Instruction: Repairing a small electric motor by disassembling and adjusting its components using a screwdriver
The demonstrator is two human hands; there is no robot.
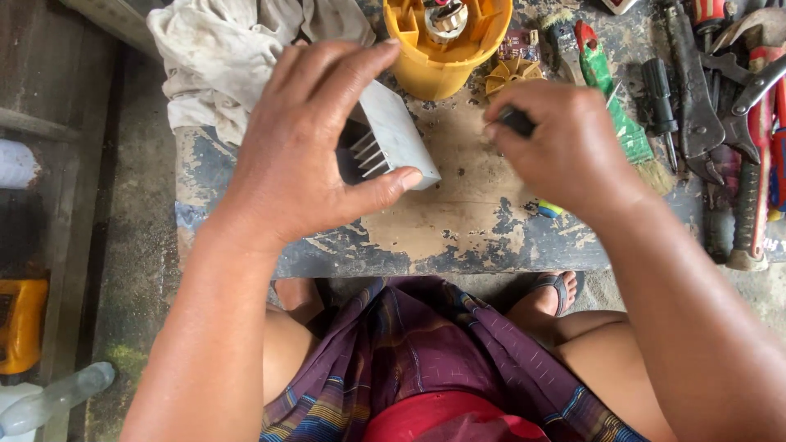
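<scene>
- The tabletop point(458, 221) is a worn board, its dark paint flaked off to bare wood in large patches; it stands low over a concrete floor point(135, 245), and the person's knees and a purple checked cloth point(426, 360) show below its near edge.
- A crumpled whitish rag point(221, 49) lies over the far left corner of the tabletop.
- A yellow plastic housing point(446, 45), round and open at the top with a metal part inside, stands at the far edge, near the middle.
- Pliers, wrenches and screwdrivers point(729, 123) crowd the right end, and a green-handled brush point(614, 115) lies just left of them.
- The left hand point(303, 147) hovers over the tabletop's middle, its grip clenched on a pale grey finned metal block point(393, 131), thumb at the near corner and fingers over the far edge; the fins face the palm.
- The right hand point(565, 147) is just right of the block, apart from it, its grip pinched on a small black part point(517, 121) whose kind I cannot tell.
</scene>
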